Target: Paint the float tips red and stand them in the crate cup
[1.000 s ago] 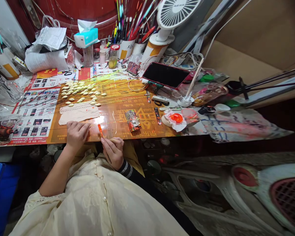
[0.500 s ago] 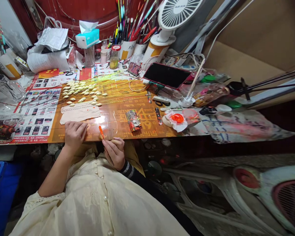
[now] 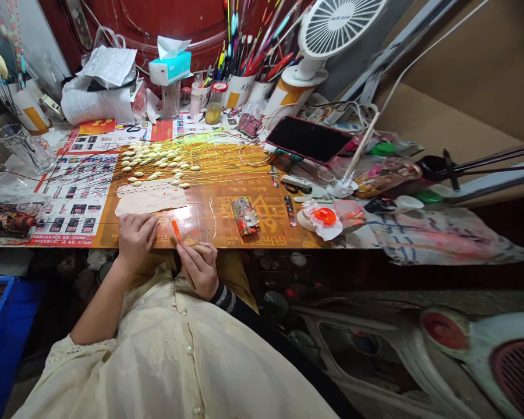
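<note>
My right hand (image 3: 198, 269) pinches a thin stick with a bright orange tip (image 3: 176, 231), which points up and away from me over the table edge. My left hand (image 3: 135, 240) rests on the glossy orange printed table cover (image 3: 244, 230) with its fingers curled, close to a beige cloth (image 3: 151, 202). I cannot tell whether it holds a fine stem. Beyond the cloth lie many pale seed-shaped float bodies (image 3: 152, 160) on long thin yellow stems.
Behind the work area are a phone on a stand (image 3: 308, 139), a white fan (image 3: 343, 23), and pots of slender sticks (image 3: 240, 87). A crumpled white paper with an orange blob (image 3: 324, 216) lies to the right. A blue crate (image 3: 4, 343) stands on the floor at left.
The whole view has shifted a little, with the table sliding right and upward in the picture. My hands and the orange-tipped stick keep nearly the same pose.
</note>
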`<state>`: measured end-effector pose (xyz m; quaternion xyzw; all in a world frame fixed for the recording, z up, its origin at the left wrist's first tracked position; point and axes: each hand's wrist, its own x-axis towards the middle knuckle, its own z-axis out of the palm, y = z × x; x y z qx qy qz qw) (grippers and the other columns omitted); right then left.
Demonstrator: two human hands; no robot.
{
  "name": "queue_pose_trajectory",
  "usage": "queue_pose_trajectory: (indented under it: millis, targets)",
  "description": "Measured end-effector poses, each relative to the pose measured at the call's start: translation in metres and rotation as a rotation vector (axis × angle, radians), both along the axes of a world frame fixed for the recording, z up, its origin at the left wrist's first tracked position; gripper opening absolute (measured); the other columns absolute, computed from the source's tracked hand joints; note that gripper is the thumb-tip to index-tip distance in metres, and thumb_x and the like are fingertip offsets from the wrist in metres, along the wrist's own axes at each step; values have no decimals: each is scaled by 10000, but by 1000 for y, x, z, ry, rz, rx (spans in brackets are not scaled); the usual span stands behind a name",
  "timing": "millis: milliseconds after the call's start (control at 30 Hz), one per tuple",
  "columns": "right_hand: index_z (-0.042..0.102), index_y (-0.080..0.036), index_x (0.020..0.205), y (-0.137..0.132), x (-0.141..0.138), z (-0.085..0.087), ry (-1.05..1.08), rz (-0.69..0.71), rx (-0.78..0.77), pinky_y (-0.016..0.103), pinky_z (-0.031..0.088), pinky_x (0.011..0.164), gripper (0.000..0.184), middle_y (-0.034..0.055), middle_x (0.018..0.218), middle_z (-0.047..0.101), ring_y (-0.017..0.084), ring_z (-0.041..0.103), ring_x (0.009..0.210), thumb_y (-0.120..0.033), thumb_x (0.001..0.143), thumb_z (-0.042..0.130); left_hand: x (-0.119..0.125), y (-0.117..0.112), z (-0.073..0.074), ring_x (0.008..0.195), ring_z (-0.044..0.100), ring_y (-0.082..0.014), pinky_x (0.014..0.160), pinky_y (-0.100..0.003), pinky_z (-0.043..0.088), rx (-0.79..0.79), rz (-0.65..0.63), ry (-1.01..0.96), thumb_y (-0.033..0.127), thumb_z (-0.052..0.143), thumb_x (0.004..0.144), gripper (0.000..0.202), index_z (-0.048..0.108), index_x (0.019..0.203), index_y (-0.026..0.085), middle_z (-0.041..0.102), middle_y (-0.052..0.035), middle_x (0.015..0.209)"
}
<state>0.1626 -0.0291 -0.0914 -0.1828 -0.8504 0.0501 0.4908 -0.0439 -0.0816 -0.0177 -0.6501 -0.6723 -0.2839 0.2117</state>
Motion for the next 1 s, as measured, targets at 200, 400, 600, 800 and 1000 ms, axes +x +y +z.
queue_pose_trajectory:
  millis: [200,400,600,800,1000]
  targets:
    - [458,-231,1467,-1,-1,1,-3,-16,11,430,419,1038,555,54,1199,698,198,546,1053,-143,925,538,-1,0,-3,926,600,-211,898,-409,373,55,-24,15,261,577,942,203,700,1101,235,726,-63,1025]
    - [447,-220,1475,0,0,0,-17,-32,20,433,423,1039,573,67,1198,697,208,559,1052,-134,918,546,0,1,-2,925,596,-207,899,-404,376,70,-20,38,257,575,942,199,701,1093,231,726,-60,1017]
    - [401,-218,1502,0,1,5,30,-4,4,424,441,1033,627,60,1185,703,200,554,1033,-110,905,559,-1,1,-2,920,597,-211,895,-410,380,63,-12,42,261,571,944,199,703,1090,234,729,-63,1021]
    - [410,-216,1497,0,0,4,51,-4,-2,426,450,1036,615,59,1172,707,195,553,1032,-103,910,553,-2,1,-3,927,610,-212,896,-412,386,64,-15,38,249,584,938,197,699,1097,232,733,-63,1030]
    - [402,-220,1499,0,1,6,79,19,-3,433,466,1029,608,61,1141,713,190,558,1013,-119,917,548,-1,0,-1,906,608,-208,886,-405,386,86,-16,63,226,603,927,190,690,1095,225,733,-57,1025]
